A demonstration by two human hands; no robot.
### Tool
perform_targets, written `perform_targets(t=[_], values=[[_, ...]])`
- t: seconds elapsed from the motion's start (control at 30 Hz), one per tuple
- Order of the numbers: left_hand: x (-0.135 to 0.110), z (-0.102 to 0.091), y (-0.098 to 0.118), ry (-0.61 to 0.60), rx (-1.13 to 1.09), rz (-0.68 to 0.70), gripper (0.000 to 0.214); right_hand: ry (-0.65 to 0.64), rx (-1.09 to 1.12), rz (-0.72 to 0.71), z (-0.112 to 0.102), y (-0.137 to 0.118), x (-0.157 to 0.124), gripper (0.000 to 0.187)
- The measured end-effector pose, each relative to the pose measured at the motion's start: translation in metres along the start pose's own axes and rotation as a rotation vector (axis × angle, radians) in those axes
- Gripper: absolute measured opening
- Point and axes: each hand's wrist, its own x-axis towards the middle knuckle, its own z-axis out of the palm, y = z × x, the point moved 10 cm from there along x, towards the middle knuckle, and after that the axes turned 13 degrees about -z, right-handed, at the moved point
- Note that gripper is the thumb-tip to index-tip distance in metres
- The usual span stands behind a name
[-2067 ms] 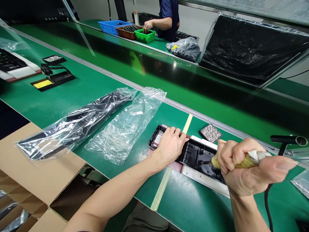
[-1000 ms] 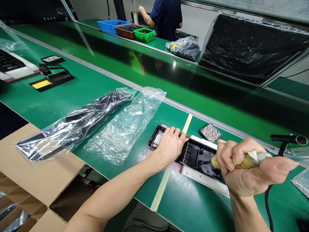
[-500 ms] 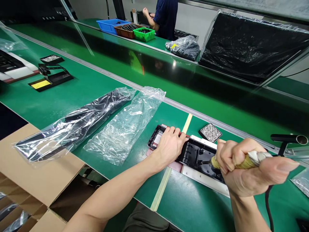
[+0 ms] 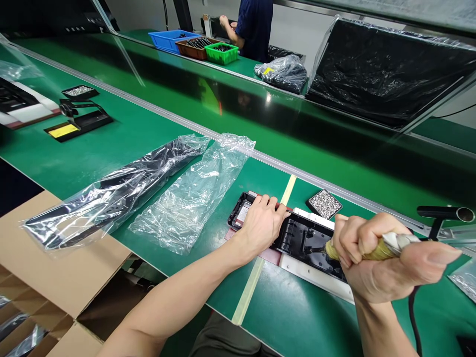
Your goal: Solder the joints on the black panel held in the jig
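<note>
Right hand (image 4: 372, 277) nearest the camera: fingers closed in a fist around the yellow-wrapped handle of a hand tool (image 4: 376, 250), its thin dark tip reaching down into a long black plastic housing (image 4: 297, 238); contact at the tip is too small to confirm. Fist hides the housing's right end. Black cable (image 4: 413, 322) runs down beside the right wrist. Left hand (image 4: 263, 220) lies across the housing, fingers bent over it and covering part of its length; cannot tell whether it grips or only presses. Housing sits in a white-and-red fixture (image 4: 312, 274) on the green workbench (image 4: 297, 317), over a pale tape strip (image 4: 248, 292). At lower left, an open cardboard box (image 4: 63, 243) adjoins the bench edge; a bagged black part (image 4: 122, 191) overhangs it, with a crumpled clear bag (image 4: 197, 193) just beside. Beyond the housing: tray of small metallic pieces (image 4: 325, 204), then the metal rail (image 4: 275, 161). Far side: blue bin (image 4: 173, 43), brown bin (image 4: 193, 48), green bin (image 4: 222, 54), a co-worker in a dark sleeve (image 4: 256, 27), and a plastic-wrapped black panel (image 4: 390, 74).
</note>
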Motion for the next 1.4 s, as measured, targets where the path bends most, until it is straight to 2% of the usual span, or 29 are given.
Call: perform_targets(t=[1.4], values=[[0.0001,-0.0007,0.0008,0.011,-0.003,0.006,0.029,-0.002,-0.005,0.003,0.0022,-0.0043,0.0008,0.069]])
